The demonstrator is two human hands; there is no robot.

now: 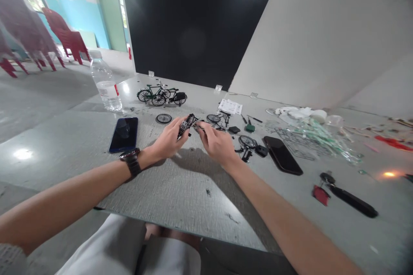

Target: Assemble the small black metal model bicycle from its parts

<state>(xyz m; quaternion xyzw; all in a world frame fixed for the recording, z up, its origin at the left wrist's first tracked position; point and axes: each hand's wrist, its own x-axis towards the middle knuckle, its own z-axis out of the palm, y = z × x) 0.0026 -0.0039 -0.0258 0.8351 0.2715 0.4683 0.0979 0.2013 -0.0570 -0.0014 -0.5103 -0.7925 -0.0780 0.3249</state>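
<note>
Between my hands, just over the table, is a partly built miniature bicycle (185,126), dark with a spoked wheel. My left hand (171,138), with a watch on its wrist, is closed around the wheel end. The fingers of my right hand (214,141) pinch at the other end; the exact small part there is hidden by the fingertips. A loose spoked wheel (164,118) lies flat beyond my left hand. Past my right hand lie more bicycle parts (214,118), and another wheel (248,142) sits to its right.
Two assembled miniature bicycles (161,95) stand at the back. A water bottle (106,86) and a phone (124,135) are on the left. To the right are another phone (282,154), instruction sheets (230,106), plastic wrappings (319,131) and a black-handled tool (353,201).
</note>
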